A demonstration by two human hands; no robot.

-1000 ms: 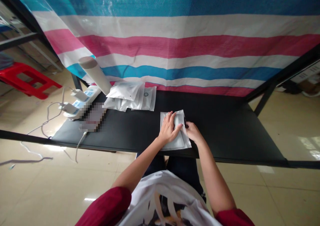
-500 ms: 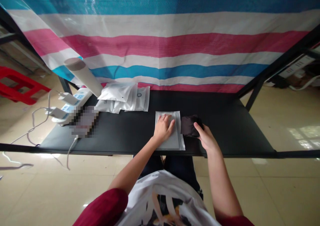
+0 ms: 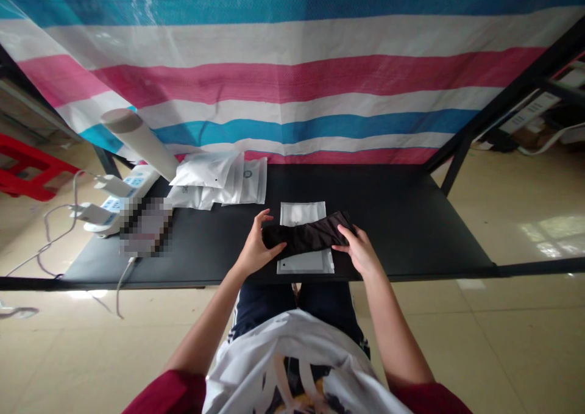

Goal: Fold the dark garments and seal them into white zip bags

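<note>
A long strip of folded dark cloth (image 3: pixel 307 237) stretches between my two hands, over a frosted zip bag (image 3: pixel 306 264) that lies on the black table. My left hand (image 3: pixel 256 246) is around the cloth's left end, thumb in front and index finger lifted off it. At the other end, my right hand (image 3: pixel 359 249) grips the cloth with the thumb on top and fingers below. The cloth hides the middle of the bag; its top and bottom edges show.
Several white printed bags (image 3: pixel 214 182) are piled at the back left of the table (image 3: pixel 388 219). Beside them are a leaning white cylinder (image 3: pixel 139 142), a power strip with plugs (image 3: pixel 121 200) and a blurred-out phone (image 3: pixel 146 226) on a cable. A striped sheet (image 3: pixel 283 85) hangs behind.
The dark cloth, a small folded bundle at the right before, is now spread longer and over the bag. My left hand has left the bag and taken the cloth's left end.
</note>
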